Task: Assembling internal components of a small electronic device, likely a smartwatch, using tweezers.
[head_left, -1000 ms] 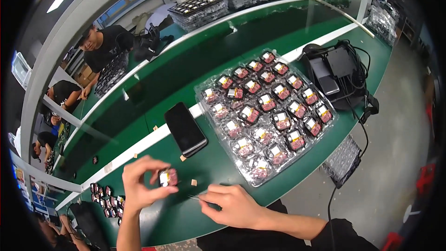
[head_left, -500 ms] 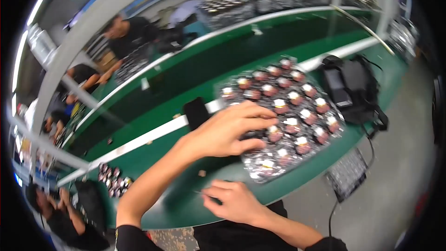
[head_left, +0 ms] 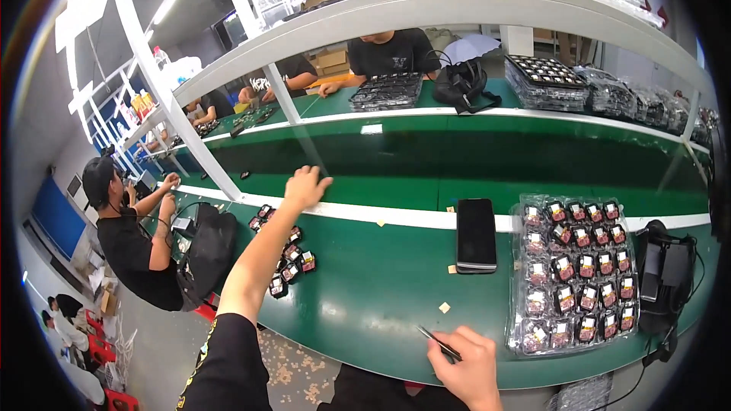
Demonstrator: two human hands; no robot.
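Parts lying loose on the green bench beside the outstretched left hand, fingers spread, reaching past them toward the white strip; right hand pinching tweezers; probably fetching another part; needing careful fingertip pickup.

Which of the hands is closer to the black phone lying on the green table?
The right hand. It rests on the table's near edge, just below the black phone, holding a thin dark tool. The left hand reaches much further left, by the white strip.
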